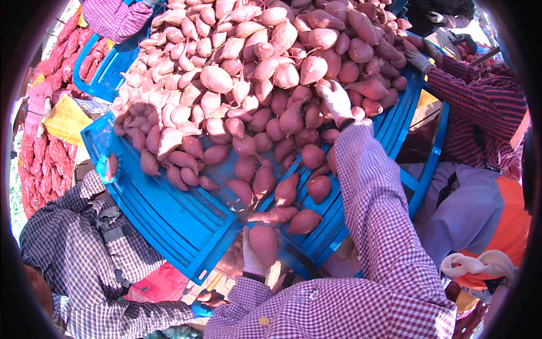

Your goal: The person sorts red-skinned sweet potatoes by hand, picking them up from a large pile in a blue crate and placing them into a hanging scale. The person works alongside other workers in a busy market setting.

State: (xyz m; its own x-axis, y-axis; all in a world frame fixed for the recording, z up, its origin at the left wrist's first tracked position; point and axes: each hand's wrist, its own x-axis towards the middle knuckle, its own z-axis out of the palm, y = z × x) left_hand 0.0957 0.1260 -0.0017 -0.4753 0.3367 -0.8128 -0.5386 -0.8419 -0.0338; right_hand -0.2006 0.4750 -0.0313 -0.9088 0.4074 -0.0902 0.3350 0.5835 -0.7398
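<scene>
A large heap of red-skinned sweet potatoes (243,140) covers the blue slatted plastic surface (169,216). My left hand (254,254), in a pale glove, holds one sweet potato (263,243) just off the surface's near edge. Stretched out to the heap's right part, my right hand (335,101) wears a white glove and touches a sweet potato there; whether its fingers are closed on it cannot be told. Several loose sweet potatoes (305,221) lie between my two hands, on the near part of the surface.
A co-worker's blue-gloved hands (109,167) hold sweet potatoes at the left and lower left. Another co-worker's gloved hands (418,61) touch the heap at the right. Filled red mesh bags (46,169) are stacked at the far left. A person in orange and grey (478,212) is close on the right.
</scene>
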